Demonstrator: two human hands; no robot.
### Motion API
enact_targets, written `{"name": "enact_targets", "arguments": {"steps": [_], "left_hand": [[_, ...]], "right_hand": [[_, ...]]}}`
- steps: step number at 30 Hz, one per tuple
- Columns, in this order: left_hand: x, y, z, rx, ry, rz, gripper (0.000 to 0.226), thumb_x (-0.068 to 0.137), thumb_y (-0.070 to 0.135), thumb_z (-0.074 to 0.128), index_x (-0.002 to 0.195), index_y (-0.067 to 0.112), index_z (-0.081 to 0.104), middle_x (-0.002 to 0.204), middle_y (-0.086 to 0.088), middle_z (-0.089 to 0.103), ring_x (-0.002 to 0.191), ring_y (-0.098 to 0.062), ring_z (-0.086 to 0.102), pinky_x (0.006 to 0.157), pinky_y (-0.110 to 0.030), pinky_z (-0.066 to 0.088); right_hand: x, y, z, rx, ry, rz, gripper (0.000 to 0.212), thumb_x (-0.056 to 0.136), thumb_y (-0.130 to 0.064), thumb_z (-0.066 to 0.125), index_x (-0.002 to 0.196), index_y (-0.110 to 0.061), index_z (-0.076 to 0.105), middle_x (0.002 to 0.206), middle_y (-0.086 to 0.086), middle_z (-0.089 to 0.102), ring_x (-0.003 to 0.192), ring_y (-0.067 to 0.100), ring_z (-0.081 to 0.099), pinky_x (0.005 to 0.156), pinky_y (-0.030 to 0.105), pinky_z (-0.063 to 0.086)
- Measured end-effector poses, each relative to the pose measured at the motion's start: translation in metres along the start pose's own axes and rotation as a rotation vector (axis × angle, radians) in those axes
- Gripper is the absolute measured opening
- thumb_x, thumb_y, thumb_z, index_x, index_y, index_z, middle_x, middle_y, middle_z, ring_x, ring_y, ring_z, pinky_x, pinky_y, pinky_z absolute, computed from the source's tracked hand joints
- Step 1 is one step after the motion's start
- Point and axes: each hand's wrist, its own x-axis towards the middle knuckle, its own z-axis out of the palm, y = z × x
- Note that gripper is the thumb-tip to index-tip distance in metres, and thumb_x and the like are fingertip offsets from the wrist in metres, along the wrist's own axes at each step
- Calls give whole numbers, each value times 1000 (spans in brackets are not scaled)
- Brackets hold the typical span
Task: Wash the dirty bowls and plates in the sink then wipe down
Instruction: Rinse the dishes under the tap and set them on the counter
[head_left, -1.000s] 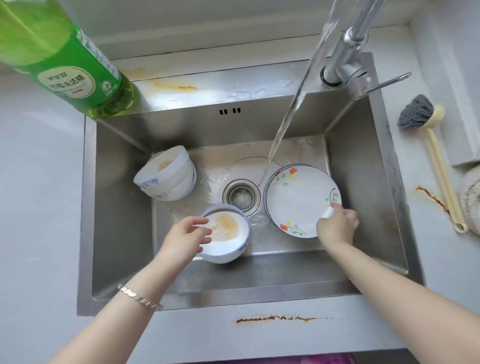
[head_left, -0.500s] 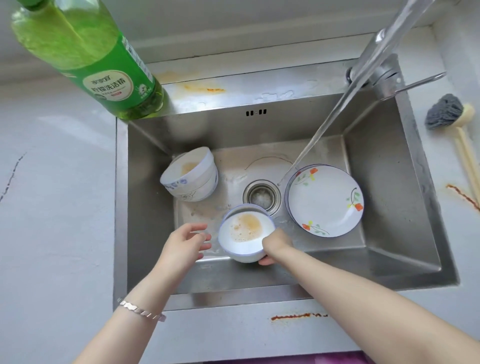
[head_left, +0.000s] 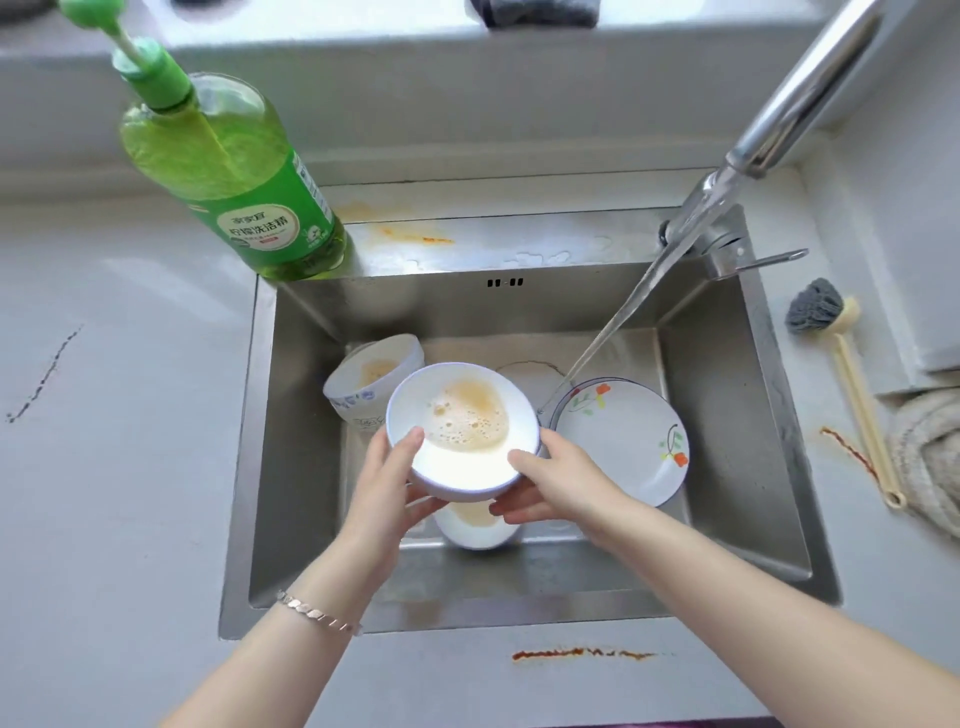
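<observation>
- Now, at the far left, the green soap bottle (head_left: 228, 182) stands on the back corner of the sink (head_left: 306, 467), untouched; I judge soap comes after the rinse.
- Next, the stacked bowls (head_left: 371, 382) lean in the sink's back left corner, the top one stained yellow inside, waiting to be washed.
- My left hand (head_left: 387, 499) grips the bowl (head_left: 462, 431) on its left side, thumb over the rim and fingers curled beneath.
- That bowl is lifted above the sink floor, roughly level, with foamy yellowish water pooled in it.
- Below it, a second bowl (head_left: 475, 525) sits on the sink floor, mostly hidden by my hands.
- My right hand (head_left: 558, 488) holds the same bowl from the right, thumb on the rim and fingers under the base.
- So the step in hand, I judge, is washing this first bowl: tip out the dirty water, then carry it right, under the water.
- The flowered plate (head_left: 621, 447) lies just beside my right hand, and the stream (head_left: 623, 312) from the tap (head_left: 779, 119) lands at its back edge.
- On the counter at the right lie a brush (head_left: 841, 374) and a cloth (head_left: 930, 457), likely for scrubbing and wiping later.
</observation>
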Motion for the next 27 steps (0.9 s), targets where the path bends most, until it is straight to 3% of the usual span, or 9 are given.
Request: {"name": "enact_targets", "arguments": {"steps": [3, 5, 7, 12, 20, 23, 25, 27], "left_hand": [[6, 22, 0, 115, 129, 106, 29, 92, 30, 50, 121, 33, 51, 112, 4, 60, 102, -22, 62, 70, -33, 54], [13, 37, -6, 330, 189, 206, 50, 78, 38, 53, 127, 37, 47, 115, 6, 59, 111, -22, 56, 85, -42, 53], [16, 53, -8, 599, 227, 263, 65, 67, 44, 45, 132, 45, 40, 122, 3, 57, 117, -22, 49, 96, -43, 46], [21, 75, -1, 972, 283, 289, 75, 62, 47, 37, 136, 51, 24, 115, -15, 53, 112, -28, 43, 90, -38, 43], [9, 57, -35, 922, 293, 232, 72, 61, 42, 41, 133, 38, 37, 111, -4, 56, 112, -30, 47, 80, -36, 44], [4, 52, -31, 960, 271, 216, 68, 62, 46, 41, 130, 41, 39, 110, -2, 57, 110, -29, 49, 79, -36, 45], [5, 52, -17, 889, 210, 242, 65, 63, 46, 42, 127, 41, 43, 113, 1, 58, 105, -25, 54, 80, -35, 47], [9, 54, 6, 745, 131, 268, 61, 62, 44, 45, 123, 40, 49, 111, 8, 59, 104, -20, 57, 84, -37, 49]], "right_hand": [[-6, -7, -8, -58, -3, 12, 48, 98, -20, 41, 143, -12, 25, 86, 15, 63, 65, 19, 65, 63, 26, 55], [-9, -8, -18, -50, 33, 20, 56, 98, -18, 42, 146, -9, 16, 83, 12, 63, 65, 19, 63, 62, 25, 53], [-12, -8, -31, -80, 72, 14, 51, 97, -14, 42, 144, -7, 23, 80, 9, 62, 65, 17, 62, 60, 23, 51], [-16, 0, -54, -125, 119, 18, 40, 94, -7, 42, 134, -4, 40, 76, 4, 59, 62, 15, 58, 50, 15, 46], [-17, 13, -62, -197, 115, 7, 36, 93, -8, 44, 128, -2, 47, 78, 4, 60, 66, 16, 59, 61, 24, 46], [-18, 12, -59, -373, 124, -119, 37, 90, -12, 49, 126, -7, 52, 81, -3, 61, 77, 13, 60, 78, 27, 47], [-24, 5, -57, -553, 110, -279, 43, 86, -14, 55, 129, -13, 52, 97, -4, 63, 95, 10, 58, 91, 20, 43], [-31, -6, -53, -726, 23, -450, 54, 84, -14, 57, 137, -16, 44, 129, 0, 55, 119, 9, 49, 102, 12, 31]]}}
